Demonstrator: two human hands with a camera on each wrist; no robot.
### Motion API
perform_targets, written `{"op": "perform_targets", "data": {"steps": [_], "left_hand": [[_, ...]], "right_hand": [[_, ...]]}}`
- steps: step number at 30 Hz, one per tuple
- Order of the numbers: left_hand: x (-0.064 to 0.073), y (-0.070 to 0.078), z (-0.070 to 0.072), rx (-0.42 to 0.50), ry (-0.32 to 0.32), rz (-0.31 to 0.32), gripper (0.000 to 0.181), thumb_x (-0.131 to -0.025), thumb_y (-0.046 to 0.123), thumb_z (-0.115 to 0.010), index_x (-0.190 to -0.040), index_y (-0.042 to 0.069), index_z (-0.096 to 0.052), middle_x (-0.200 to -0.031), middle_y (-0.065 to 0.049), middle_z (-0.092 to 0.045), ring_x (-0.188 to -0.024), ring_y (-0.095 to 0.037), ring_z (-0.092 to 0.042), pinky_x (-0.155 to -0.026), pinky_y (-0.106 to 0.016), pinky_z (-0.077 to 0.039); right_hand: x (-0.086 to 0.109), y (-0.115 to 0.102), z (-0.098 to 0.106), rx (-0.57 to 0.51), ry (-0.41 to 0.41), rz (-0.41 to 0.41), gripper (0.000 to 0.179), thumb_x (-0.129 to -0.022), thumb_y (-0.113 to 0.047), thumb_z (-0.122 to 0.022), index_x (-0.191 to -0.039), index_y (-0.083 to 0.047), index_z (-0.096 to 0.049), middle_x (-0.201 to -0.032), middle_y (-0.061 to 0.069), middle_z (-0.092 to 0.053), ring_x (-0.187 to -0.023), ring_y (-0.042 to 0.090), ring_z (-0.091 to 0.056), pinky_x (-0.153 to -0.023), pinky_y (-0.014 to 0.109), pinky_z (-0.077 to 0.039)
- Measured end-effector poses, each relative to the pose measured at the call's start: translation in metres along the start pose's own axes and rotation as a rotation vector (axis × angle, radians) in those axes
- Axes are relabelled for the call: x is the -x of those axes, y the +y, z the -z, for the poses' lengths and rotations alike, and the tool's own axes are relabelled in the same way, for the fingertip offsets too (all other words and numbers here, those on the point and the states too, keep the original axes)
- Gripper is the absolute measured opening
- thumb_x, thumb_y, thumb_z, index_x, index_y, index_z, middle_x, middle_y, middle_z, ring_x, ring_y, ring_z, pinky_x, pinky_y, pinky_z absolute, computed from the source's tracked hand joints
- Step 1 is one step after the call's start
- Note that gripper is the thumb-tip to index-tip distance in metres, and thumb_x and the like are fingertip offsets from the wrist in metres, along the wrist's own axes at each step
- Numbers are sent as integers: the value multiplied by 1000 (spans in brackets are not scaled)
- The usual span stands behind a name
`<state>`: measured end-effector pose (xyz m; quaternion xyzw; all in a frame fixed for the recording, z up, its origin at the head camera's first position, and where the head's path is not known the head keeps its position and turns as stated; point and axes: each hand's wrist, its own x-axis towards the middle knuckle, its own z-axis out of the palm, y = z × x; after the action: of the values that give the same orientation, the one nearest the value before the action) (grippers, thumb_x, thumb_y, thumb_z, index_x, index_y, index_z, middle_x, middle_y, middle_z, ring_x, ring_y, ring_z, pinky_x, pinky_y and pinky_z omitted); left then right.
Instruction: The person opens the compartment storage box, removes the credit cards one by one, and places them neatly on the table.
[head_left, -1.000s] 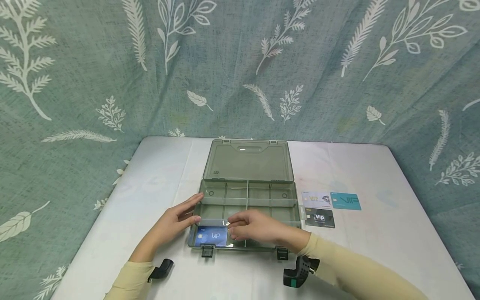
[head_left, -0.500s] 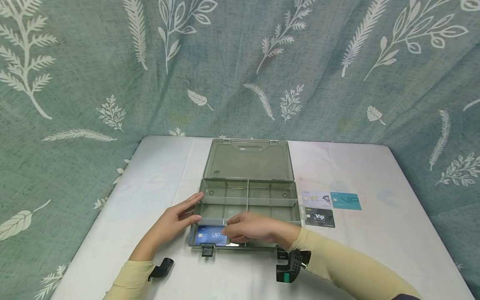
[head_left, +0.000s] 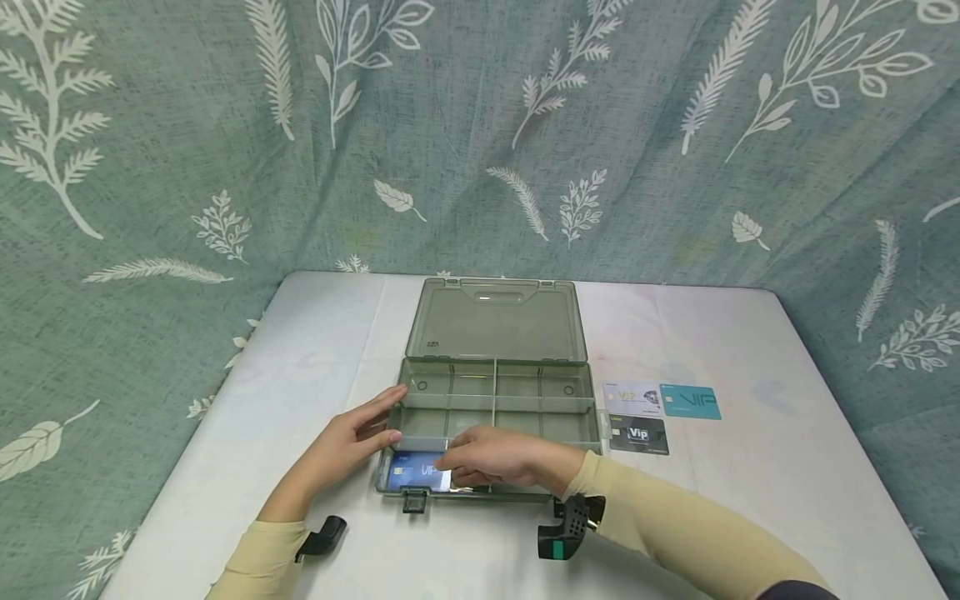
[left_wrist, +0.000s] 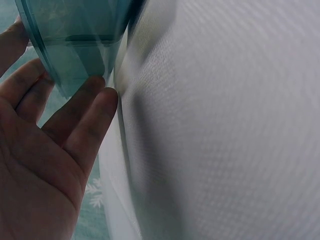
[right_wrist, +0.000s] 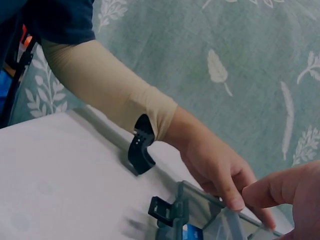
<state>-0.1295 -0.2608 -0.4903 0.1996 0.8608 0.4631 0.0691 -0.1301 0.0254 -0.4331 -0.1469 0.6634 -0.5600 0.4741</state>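
A translucent grey-green compartment box [head_left: 493, 419] lies on the table with its lid [head_left: 497, 321] folded back. Inside its front left compartment is a blue VIP card [head_left: 411, 472]. My left hand [head_left: 348, 442] touches the box's left side, its thumb at the rim; in the left wrist view its fingers [left_wrist: 97, 112] lie straight against the outer wall. Over the front row, my right hand [head_left: 502, 457] reaches in from the right, its index fingertip at the card's right part. The hand covers the compartment's right portion, and its lower fingers are partly hidden.
Right of the box lie a white VIP card [head_left: 632, 399], a teal VIP card [head_left: 690, 402] and a black Vip card [head_left: 638, 435]. Dark latches [head_left: 415, 502] stick out at the box's front. A leaf-patterned curtain [head_left: 480, 167] encloses the white table [head_left: 330, 333].
My right hand has moved left, its index finger coming from beside the blue card onto its right part. The left hand and the box have stayed still.
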Motion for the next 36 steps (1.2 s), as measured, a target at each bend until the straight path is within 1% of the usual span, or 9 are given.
{"op": "perform_targets", "data": {"steps": [7, 10, 12, 14, 17, 20, 24, 27, 36], "left_hand": [[0, -1, -1, 3, -1, 0, 66, -98, 24, -70, -156, 11, -42, -164, -10, -32, -144, -31, -39, -112, -40, -44], [-1, -2, -1, 2, -4, 0, 67, -98, 24, -70, -157, 11, -41, -164, -10, -32, -144, -30, -38, -112, -39, -44], [-1, -2, -1, 4, -5, 0, 67, -98, 24, -70, -157, 11, -41, -164, -10, -32, -145, -30, -38, -112, -39, -44], [-1, -2, -1, 4, -5, 0, 67, -98, 24, -70, -157, 11, -41, -164, -10, -32, -145, -30, -38, -112, -39, -44], [-1, -2, -1, 4, -6, 2, 67, -98, 24, -70, -157, 11, -41, -165, -10, -32, -144, -30, -38, -112, -39, -44], [-1, -1, 0, -1, -5, 5, 67, -98, 25, -70, -157, 11, -41, -165, -10, -31, -144, -31, -39, -112, -39, -44], [-1, -1, 0, -6, -1, 8, 66, -98, 25, -70, -157, 11, -41, -165, -11, -31, -145, -31, -38, -112, -39, -44], [-1, -1, 0, -2, -2, 6, 66, -98, 24, -70, -157, 11, -41, -165, -11, -31, -145, -31, -38, -112, -39, -44], [0, 0, -1, 5, -11, 0, 66, -99, 23, -69, -157, 9, -40, -165, -11, -30, -146, -32, -37, -113, -40, -43]], "right_hand": [[0, 2, 0, 7, 0, 25, 60, -100, -23, -59, -141, 19, -45, -141, 25, -55, -131, 36, -55, -110, 43, -49], [1, 2, 1, 36, -13, 43, 52, -99, -25, -58, -130, 17, -54, -112, 12, -64, -102, 20, -64, -90, 30, -57], [1, 3, 1, 36, -17, 53, 51, -99, -24, -58, -129, 16, -55, -109, 9, -63, -100, 19, -64, -88, 29, -56], [2, 3, 1, 21, -25, 55, 54, -99, -24, -57, -133, 17, -52, -114, 13, -64, -105, 23, -65, -93, 32, -57], [5, 1, 1, -15, -17, 56, 63, -100, -23, -58, -144, 19, -40, -141, 23, -55, -131, 36, -55, -111, 44, -48], [7, -1, 2, -36, -31, 56, 68, -100, -22, -57, -149, 18, -32, -114, 15, -62, -106, 25, -65, -110, 41, -48], [11, -6, 2, -44, -39, 76, 68, -102, -23, -56, -152, 15, -29, -123, 19, -61, -110, 23, -64, -112, 38, -47], [14, -9, 2, -41, -31, 96, 67, -103, -22, -55, -152, 14, -30, -159, 25, -34, -139, 34, -48, -115, 42, -44], [16, -16, -2, -7, 11, 134, 53, -106, -14, -51, -149, 13, -38, -153, 26, -44, -135, 37, -52, -112, 42, -47]]}}
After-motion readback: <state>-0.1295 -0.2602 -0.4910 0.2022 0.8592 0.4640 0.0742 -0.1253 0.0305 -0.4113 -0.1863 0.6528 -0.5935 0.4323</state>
